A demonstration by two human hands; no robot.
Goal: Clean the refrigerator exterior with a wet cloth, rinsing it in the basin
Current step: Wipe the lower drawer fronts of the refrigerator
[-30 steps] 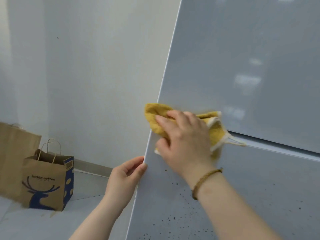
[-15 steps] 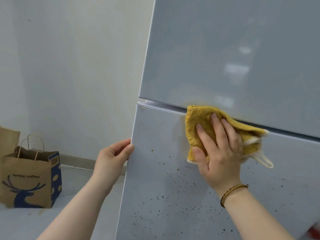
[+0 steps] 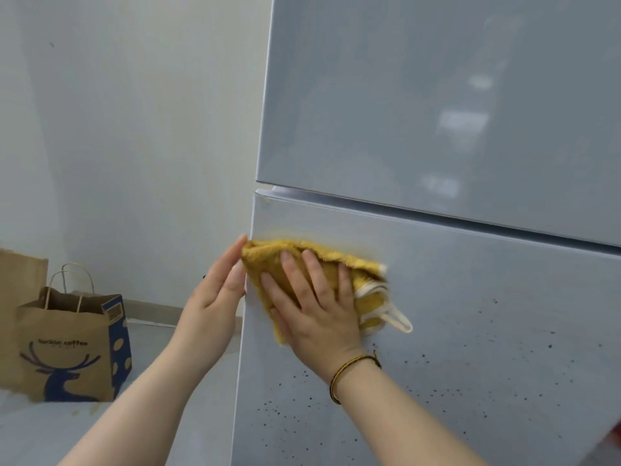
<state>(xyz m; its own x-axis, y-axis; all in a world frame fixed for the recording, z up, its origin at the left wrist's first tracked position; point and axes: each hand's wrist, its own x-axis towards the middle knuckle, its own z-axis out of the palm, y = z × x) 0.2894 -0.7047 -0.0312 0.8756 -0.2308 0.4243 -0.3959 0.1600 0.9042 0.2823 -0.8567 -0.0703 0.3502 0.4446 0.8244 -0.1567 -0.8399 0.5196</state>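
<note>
Yellow cloth (image 3: pixel 302 264) is lying on the lower refrigerator door (image 3: pixel 470 331), the right hand (image 3: pixel 312 314) pressing it with spread fingers; the left hand (image 3: pixel 215 297), fingers straight together, is bracing the edge. Specks below risk smearing, since the cloth looks unrinsed.

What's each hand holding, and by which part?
Nothing is gripped. The right hand presses the yellow cloth flat on the lower door, over its middle; the left hand touches the door's left edge.

Soft, even light, faint shadows. Pale glare patches sit on the upper fridge door (image 3: pixel 437 95); the cloth (image 3: pixel 368 302) looks slightly blurred.
</note>
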